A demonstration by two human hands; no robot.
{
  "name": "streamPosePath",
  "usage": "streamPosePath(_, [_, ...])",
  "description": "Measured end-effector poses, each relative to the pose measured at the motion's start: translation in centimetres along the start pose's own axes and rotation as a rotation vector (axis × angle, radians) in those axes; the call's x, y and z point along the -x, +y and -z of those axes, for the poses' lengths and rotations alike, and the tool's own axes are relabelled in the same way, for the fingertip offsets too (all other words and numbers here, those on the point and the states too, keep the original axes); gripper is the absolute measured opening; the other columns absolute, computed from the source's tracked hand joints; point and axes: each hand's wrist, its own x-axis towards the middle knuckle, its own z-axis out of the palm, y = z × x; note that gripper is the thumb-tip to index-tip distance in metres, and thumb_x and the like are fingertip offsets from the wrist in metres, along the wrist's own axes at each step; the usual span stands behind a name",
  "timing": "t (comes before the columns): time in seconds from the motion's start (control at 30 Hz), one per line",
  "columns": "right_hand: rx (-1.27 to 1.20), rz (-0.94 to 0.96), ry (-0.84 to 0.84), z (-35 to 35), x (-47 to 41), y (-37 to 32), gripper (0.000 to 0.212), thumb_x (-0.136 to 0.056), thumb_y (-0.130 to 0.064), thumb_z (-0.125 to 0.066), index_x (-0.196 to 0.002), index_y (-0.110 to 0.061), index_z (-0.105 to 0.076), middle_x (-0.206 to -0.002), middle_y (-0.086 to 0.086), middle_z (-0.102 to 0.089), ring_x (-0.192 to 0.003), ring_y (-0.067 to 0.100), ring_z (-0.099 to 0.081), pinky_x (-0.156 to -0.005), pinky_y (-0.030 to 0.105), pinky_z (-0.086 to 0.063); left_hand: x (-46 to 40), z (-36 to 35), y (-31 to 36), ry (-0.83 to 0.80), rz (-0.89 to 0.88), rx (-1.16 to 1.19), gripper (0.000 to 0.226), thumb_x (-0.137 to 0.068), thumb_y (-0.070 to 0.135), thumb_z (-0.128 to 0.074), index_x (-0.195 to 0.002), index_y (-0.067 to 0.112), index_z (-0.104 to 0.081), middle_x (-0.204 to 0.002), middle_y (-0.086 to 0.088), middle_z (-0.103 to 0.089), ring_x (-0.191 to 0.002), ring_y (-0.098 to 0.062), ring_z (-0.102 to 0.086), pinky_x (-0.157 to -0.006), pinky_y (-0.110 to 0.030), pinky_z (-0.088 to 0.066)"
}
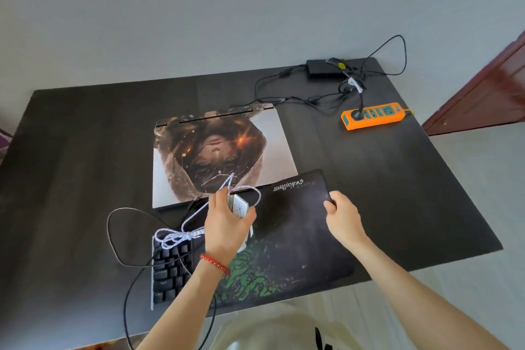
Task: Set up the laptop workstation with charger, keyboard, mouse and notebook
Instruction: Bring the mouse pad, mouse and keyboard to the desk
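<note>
White plastic, light and slick: the mouse [238, 205] sits in my left hand [227, 219], fingers curled round it just before the laptop [216, 156]. My right hand [342, 214] pinches the floppy mat's [298, 236] far edge.

A dark matte desk [85, 151] stood against a plain grey wall [199, 9]. Pale floor [468, 179] lay to the right, beside a reddish-brown wooden door [488, 85]. Lighting was even and soft.

Bright even daylight, soft faint shadows, wide-angle bending at edges, slight overall softness
</note>
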Motion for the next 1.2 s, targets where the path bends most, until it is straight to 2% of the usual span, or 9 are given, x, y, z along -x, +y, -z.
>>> streamPosePath(0.2, [-0.037, 0.039, 0.318, 7.0, -2.9, 2.1, 0.024, -0.096, -0.012, -0.037, -0.113, -0.004, -0.052, -0.096, 0.020, -0.065, -0.089, 0.041, -0.056, -0.072, 0.039, -0.039, -0.8, -2.7, 3.7, -0.030, -0.122, -0.027, 0.056, -0.069, 0.023, -0.071, -0.118, 0.014, -0.047, -0.106, -0.003, -0.048, -0.091, -0.022, -0.053, -0.073, -0.026, -0.040])
streamPosePath(0.3, [0.006, 0.001, 0.376, 10.7, -5.1, 5.5, 0.025, -0.096, -0.011, -0.038, -0.114, -0.004, -0.053, -0.102, 0.024, -0.065, -0.094, 0.044, -0.056, -0.074, 0.040, -0.040, -0.7, -5.3, 6.2, -0.073, -0.161, -0.048, 0.059, -0.070, 0.022, -0.071, -0.123, 0.014, -0.046, -0.117, -0.006, -0.050, -0.104, -0.023, -0.052, -0.077, -0.027, -0.039])
streamPosePath(0.53, [0.039, -0.120, 0.446, 16.3, -11.5, 14.3, 0.030, -0.097, -0.015, -0.036, -0.121, -0.005, -0.051, -0.113, 0.024, -0.061, -0.102, 0.044, -0.056, -0.077, 0.040, -0.044, -0.4, -14.3, 12.4, -0.173, -0.105, -0.155, 0.059, -0.075, 0.027, -0.066, -0.127, 0.014, -0.041, -0.119, -0.007, -0.048, -0.101, -0.028, -0.054, -0.073, -0.031, -0.041])
streamPosePath(0.63, [-0.063, -0.176, 0.418, 18.2, -14.7, 18.1, 0.029, -0.097, -0.012, -0.034, -0.119, -0.003, -0.052, -0.117, 0.025, -0.058, -0.104, 0.043, -0.053, -0.085, 0.046, -0.044, -0.6, -17.7, 14.1, -0.161, -0.042, -0.186, 0.058, -0.075, 0.025, -0.065, -0.126, 0.013, -0.041, -0.119, -0.008, -0.047, -0.101, -0.031, -0.054, -0.073, -0.034, -0.044])
streamPosePath(0.77, [-0.110, -0.190, 0.361, 19.7, -18.7, 21.5, 0.026, -0.096, -0.009, -0.035, -0.114, -0.004, -0.053, -0.111, 0.024, -0.058, -0.098, 0.042, -0.054, -0.080, 0.045, -0.043, -1.2, -20.8, 15.5, -0.106, 0.018, -0.234, 0.058, -0.075, 0.024, -0.065, -0.127, 0.013, -0.041, -0.118, -0.009, -0.048, -0.101, -0.031, -0.054, -0.072, -0.033, -0.044])
streamPosePath(0.9, [-0.050, -0.166, 0.238, 19.3, -21.7, 22.5, 0.021, -0.091, -0.004, -0.036, -0.088, -0.023, -0.044, -0.085, 0.012, -0.049, -0.074, 0.031, -0.044, -0.054, 0.032, -0.031, -1.7, -21.5, 15.8, -0.042, 0.079, -0.286, 0.058, -0.075, 0.026, -0.066, -0.125, 0.014, -0.041, -0.116, -0.009, -0.048, -0.094, -0.031, -0.055, -0.068, -0.031, -0.041])
streamPosePath(1.0, [-0.081, -0.194, 0.140, 19.1, -22.8, 23.2, 0.027, -0.089, 0.000, -0.035, -0.099, -0.022, -0.047, -0.090, 0.005, -0.046, -0.084, 0.026, -0.043, -0.061, 0.033, -0.029, -2.2, -21.0, 15.3, -0.001, 0.117, -0.320, 0.060, -0.074, 0.028, -0.068, -0.126, 0.014, -0.040, -0.118, -0.010, -0.048, -0.088, -0.030, -0.055, -0.068, -0.031, -0.040])
streamPosePath(1.1, [-0.012, -0.213, 0.155, 18.9, -23.4, 23.0, 0.029, -0.092, -0.005, -0.037, -0.116, -0.010, -0.053, -0.099, 0.012, -0.057, -0.096, 0.037, -0.054, -0.068, 0.038, -0.037, -2.8, -20.6, 15.0, 0.028, 0.134, -0.338, 0.059, -0.073, 0.029, -0.069, -0.124, 0.014, -0.041, -0.117, -0.011, -0.048, -0.081, -0.024, -0.047, -0.067, -0.032, -0.040])
streamPosePath(1.2, [0.081, -0.182, 0.206, 18.8, -23.0, 22.3, 0.024, -0.092, -0.009, -0.041, -0.110, 0.001, -0.055, -0.108, 0.023, -0.060, -0.099, 0.041, -0.055, -0.077, 0.042, -0.043, -3.0, -20.7, 15.0, 0.016, 0.143, -0.351, 0.060, -0.074, 0.030, -0.069, -0.124, 0.014, -0.041, -0.117, -0.011, -0.047, -0.080, -0.022, -0.045, -0.068, -0.032, -0.040])
